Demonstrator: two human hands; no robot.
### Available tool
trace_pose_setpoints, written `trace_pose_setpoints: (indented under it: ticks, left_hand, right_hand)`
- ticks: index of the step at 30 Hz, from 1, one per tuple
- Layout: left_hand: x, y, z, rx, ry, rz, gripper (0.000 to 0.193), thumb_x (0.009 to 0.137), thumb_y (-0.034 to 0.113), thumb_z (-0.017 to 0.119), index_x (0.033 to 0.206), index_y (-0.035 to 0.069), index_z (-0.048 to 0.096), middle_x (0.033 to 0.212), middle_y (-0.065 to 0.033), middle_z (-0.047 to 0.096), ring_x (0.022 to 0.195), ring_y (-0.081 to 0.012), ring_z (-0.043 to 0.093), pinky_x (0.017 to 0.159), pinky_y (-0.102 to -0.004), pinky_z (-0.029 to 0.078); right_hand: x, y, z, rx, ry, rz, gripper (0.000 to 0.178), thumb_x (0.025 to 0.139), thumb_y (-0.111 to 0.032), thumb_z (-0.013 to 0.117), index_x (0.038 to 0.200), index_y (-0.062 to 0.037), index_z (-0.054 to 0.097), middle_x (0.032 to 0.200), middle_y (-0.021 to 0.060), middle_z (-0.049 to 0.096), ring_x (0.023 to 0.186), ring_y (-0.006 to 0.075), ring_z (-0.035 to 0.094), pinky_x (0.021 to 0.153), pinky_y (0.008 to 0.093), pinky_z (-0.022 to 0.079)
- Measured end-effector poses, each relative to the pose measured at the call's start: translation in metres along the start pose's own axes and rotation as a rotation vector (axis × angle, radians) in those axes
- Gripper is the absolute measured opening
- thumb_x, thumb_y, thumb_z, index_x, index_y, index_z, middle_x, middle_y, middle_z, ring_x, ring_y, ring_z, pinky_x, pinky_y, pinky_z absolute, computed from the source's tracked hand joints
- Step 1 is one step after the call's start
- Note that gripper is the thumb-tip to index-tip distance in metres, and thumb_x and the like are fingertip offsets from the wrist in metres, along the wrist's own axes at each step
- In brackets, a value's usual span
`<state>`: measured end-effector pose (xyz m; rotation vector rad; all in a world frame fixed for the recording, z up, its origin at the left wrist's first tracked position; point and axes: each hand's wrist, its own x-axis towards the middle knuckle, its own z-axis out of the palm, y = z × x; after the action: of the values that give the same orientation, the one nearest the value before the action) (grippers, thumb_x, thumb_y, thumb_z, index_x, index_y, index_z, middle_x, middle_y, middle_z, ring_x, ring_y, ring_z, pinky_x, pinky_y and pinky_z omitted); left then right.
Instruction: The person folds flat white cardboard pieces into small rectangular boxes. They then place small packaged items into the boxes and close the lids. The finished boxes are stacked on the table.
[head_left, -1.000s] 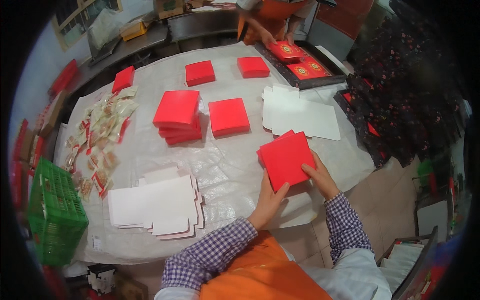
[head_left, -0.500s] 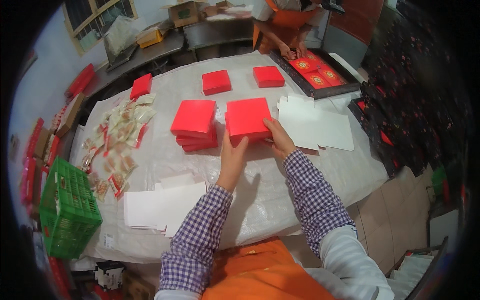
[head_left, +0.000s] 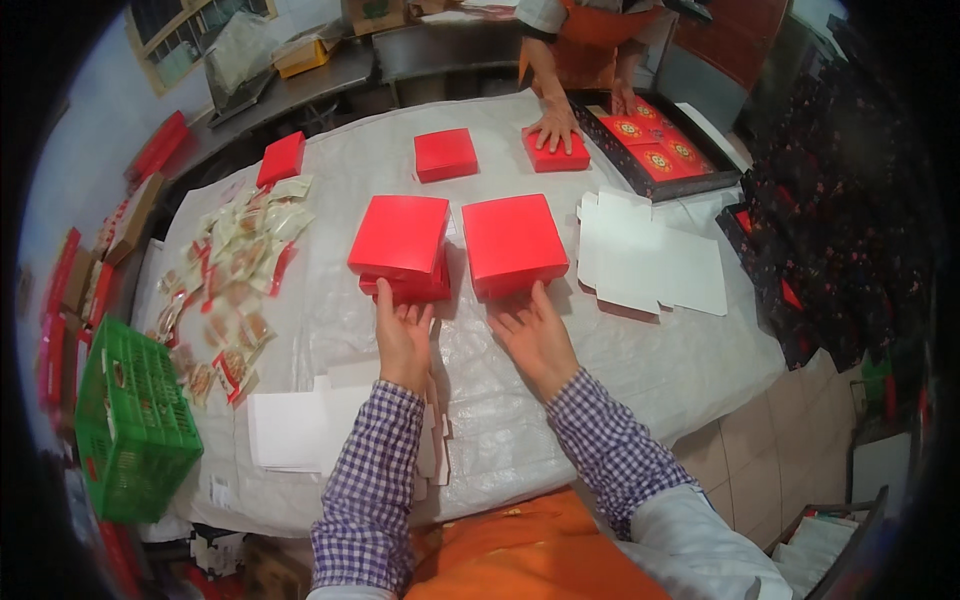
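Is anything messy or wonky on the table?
Yes, the packets lie jumbled on the left, overlapping and pointing different ways. The red box at the right hand looks undamaged.

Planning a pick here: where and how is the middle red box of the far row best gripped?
Probably the red box is best held by its left and right walls, coming from above: it lies flat with bare white sheet on both sides, while the red stack stands close to its near side.

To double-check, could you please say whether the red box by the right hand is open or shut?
Shut on top: the red box shows an unbroken upper face; underside hidden.
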<state>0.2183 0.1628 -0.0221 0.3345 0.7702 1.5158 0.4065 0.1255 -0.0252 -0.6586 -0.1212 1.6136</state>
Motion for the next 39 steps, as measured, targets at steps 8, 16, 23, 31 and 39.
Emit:
trace_pose_setpoints:
  ticks: [8, 16, 23, 31, 39]
  left_hand:
    - [0.073, 0.0, 0.026, 0.063, -0.136, -0.088, 0.071, 0.102, 0.051, 0.058, 0.153, 0.009, 0.032, 0.157, -0.0078, 0.033, 0.148, -0.0262, 0.03, 0.119, -0.0508, 0.027]
    - [0.093, 0.033, 0.041, 0.369, -0.362, 0.005, 0.072, 0.105, 0.046, 0.052, 0.159, 0.005, 0.028, 0.164, -0.0103, 0.031, 0.149, -0.0244, 0.031, 0.117, -0.0472, 0.034]
    - [-0.034, 0.164, -0.034, 1.066, -0.579, 0.038, 0.067, 0.097, 0.04, 0.064, 0.15, 0.002, 0.047, 0.144, -0.0139, 0.058, 0.137, -0.0275, 0.051, 0.116, -0.041, 0.037]
    - [-0.184, 0.142, -0.133, 1.784, -0.385, 0.282, 0.089, 0.074, 0.024, 0.086, 0.152, 0.008, 0.046, 0.16, -0.0169, 0.038, 0.153, -0.0378, 0.026, 0.122, -0.0491, 0.026]
    - [-0.219, 0.101, -0.163, 1.715, -0.322, 0.376, 0.077, 0.083, 0.031, 0.079, 0.149, 0.008, 0.047, 0.157, -0.0151, 0.043, 0.149, -0.035, 0.034, 0.122, -0.0504, 0.023]
  right_hand:
    - [0.087, -0.002, 0.025, -0.065, -0.154, -0.078, 0.067, 0.103, -0.044, 0.059, 0.153, -0.0082, 0.032, 0.157, 0.0105, 0.037, 0.145, 0.0308, 0.038, 0.12, 0.0541, 0.028]
    - [0.185, -0.033, 0.014, -0.681, 0.003, -0.088, 0.052, 0.104, -0.03, 0.06, 0.144, -0.0007, 0.047, 0.135, 0.0102, 0.058, 0.123, 0.0204, 0.055, 0.107, 0.0375, 0.045]
    - [-0.001, -0.035, 0.018, -1.525, -0.443, 0.059, 0.029, 0.097, -0.014, 0.065, 0.123, -0.0015, 0.064, 0.116, 0.01, 0.067, 0.104, 0.0174, 0.066, 0.092, 0.0326, 0.054]
    - [-0.042, 0.052, 0.016, -1.73, -1.145, -0.567, 0.041, 0.08, -0.006, 0.075, 0.12, -0.0079, 0.068, 0.123, 0.0122, 0.066, 0.124, 0.0315, 0.057, 0.109, 0.0429, 0.042]
    - [-0.028, 0.059, 0.03, -1.969, -1.295, -0.481, 0.01, 0.081, -0.006, 0.074, 0.091, -0.0084, 0.072, 0.116, 0.0063, 0.069, 0.114, 0.0275, 0.061, 0.101, 0.0415, 0.047]
